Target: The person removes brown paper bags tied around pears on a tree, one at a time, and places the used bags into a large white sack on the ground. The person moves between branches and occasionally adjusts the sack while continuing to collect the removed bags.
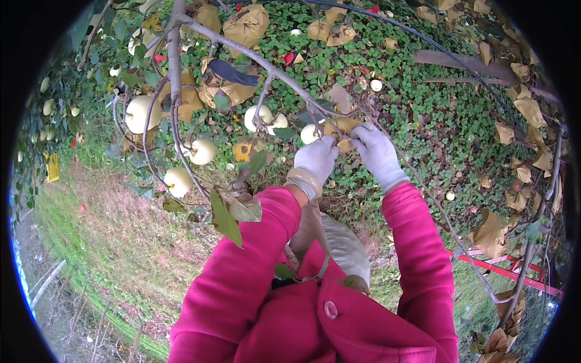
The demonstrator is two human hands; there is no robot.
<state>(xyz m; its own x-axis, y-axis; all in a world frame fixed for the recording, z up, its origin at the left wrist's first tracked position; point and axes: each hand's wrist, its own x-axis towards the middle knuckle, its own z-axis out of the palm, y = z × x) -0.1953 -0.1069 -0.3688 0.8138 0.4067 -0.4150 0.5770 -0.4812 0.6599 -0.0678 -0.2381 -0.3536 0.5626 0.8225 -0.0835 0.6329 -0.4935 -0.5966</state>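
Observation:
My left hand (316, 159), in a white glove with a bangle at the wrist, grips the near side of a small brown paper bag (340, 126) hanging under a branch (272, 68). From the other side, my gloved right hand (376, 152) pinches the same bag. Its contents are hidden. Just left of the fingers hangs a pale apple (309, 134), and two more pale apples (258, 119) hang further left along the branch.
More pale apples (143, 114) and brown paper bags (246, 25) hang at the left and top. Thin twigs and leaves (225, 218) reach close to my left sleeve. At right stand a bare branch (529, 254) and a red metal frame (508, 271). A dark hose (435, 43) arcs across the top.

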